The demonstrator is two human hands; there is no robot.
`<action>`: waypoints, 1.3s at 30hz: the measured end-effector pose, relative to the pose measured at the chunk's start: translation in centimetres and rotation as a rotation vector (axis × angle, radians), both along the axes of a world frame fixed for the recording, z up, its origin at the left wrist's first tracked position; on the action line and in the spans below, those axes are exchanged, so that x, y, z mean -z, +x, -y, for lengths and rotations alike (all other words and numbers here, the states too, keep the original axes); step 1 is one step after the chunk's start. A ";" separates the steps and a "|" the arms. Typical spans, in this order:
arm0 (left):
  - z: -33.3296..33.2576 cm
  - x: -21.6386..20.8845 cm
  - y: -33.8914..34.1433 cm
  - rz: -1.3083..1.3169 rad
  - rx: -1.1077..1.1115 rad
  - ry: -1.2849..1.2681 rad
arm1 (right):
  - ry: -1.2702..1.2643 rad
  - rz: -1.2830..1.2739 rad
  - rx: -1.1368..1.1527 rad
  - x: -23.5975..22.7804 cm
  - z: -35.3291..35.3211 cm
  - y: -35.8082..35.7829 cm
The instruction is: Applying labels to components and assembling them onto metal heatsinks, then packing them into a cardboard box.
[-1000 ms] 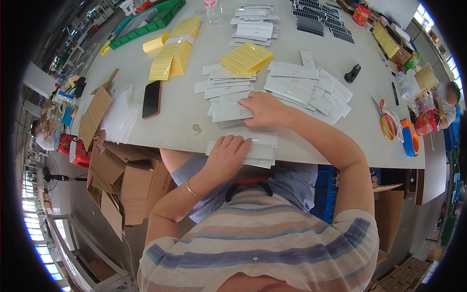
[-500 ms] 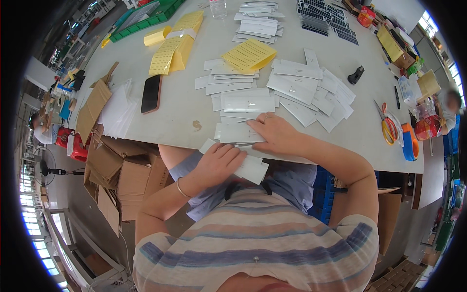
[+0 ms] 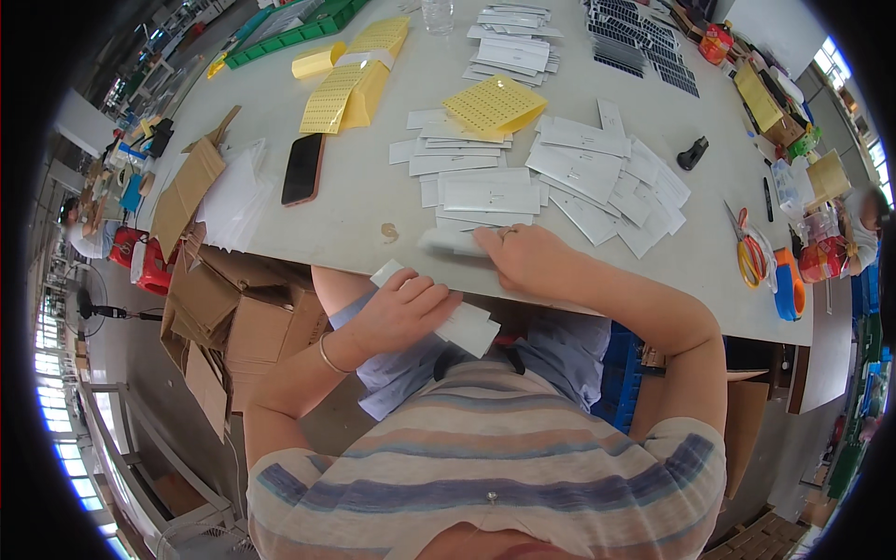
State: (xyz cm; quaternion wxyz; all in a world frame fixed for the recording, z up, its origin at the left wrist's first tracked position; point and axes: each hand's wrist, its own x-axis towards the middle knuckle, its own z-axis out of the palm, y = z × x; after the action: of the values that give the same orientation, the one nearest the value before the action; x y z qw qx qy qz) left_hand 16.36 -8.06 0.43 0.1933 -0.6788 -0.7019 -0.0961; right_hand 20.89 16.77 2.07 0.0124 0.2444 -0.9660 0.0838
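My left hand (image 3: pixel 408 313) is closed around a few flat white packets (image 3: pixel 469 331), just off the table's front edge and above my lap. At that edge my right hand (image 3: pixel 537 263) pinches another white packet (image 3: pixel 448 241), which is tilted and blurred; its fingertips hide one end. Beyond it lies an overlapping row of white packets (image 3: pixel 485 194). More of them form a fanned heap (image 3: pixel 581 168) to the right. A yellow sheet with rows of small marks (image 3: pixel 495 105) rests on top of the row's far end.
Left on the table are a phone (image 3: pixel 303 170), a yellow folded stack (image 3: pixel 359 89) and a green tray (image 3: pixel 299 33). Scissors (image 3: pixel 749 252), an orange tape roll (image 3: pixel 789 285) and a black cutter (image 3: pixel 693 153) lie right. Cardboard boxes (image 3: pixel 257 341) stand below the left edge.
My left hand has drawn slightly down and left with its packets, away from the right hand. The packet under my right hand has gone from lying flat to tilted. The view has shifted a little.
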 end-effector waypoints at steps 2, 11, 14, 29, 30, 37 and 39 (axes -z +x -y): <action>-0.9 -0.8 -0.3 -0.030 -0.017 -0.010 | -0.084 0.265 0.103 -1.4 -0.2 -1.2; -3.9 -0.7 -2.0 -0.113 -0.023 0.160 | -0.550 0.429 -0.076 -0.2 -0.3 -3.6; -4.4 -0.9 -2.2 -0.053 -0.110 0.132 | -0.509 0.538 -0.093 -2.2 -0.8 -3.1; -5.4 -1.4 -4.2 0.325 -0.171 -0.203 | 0.109 0.116 -0.031 -0.5 -4.3 -6.7; -5.4 -1.3 -4.3 0.330 -0.157 -0.198 | 0.140 0.061 -0.042 -0.2 -3.9 -6.4; -5.3 -0.8 -4.5 0.335 -0.145 -0.166 | 0.000 0.211 0.055 -1.9 -4.5 -7.5; -5.2 -0.8 -4.6 0.325 -0.128 -0.166 | -0.089 0.097 0.030 -0.9 -4.9 -7.7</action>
State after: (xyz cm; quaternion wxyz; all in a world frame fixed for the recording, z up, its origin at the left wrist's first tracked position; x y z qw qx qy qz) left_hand 11.77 -2.82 1.28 0.0263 -0.6218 -0.7712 -0.1337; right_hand 13.21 21.68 2.97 -0.0225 0.2246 -0.9643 0.1382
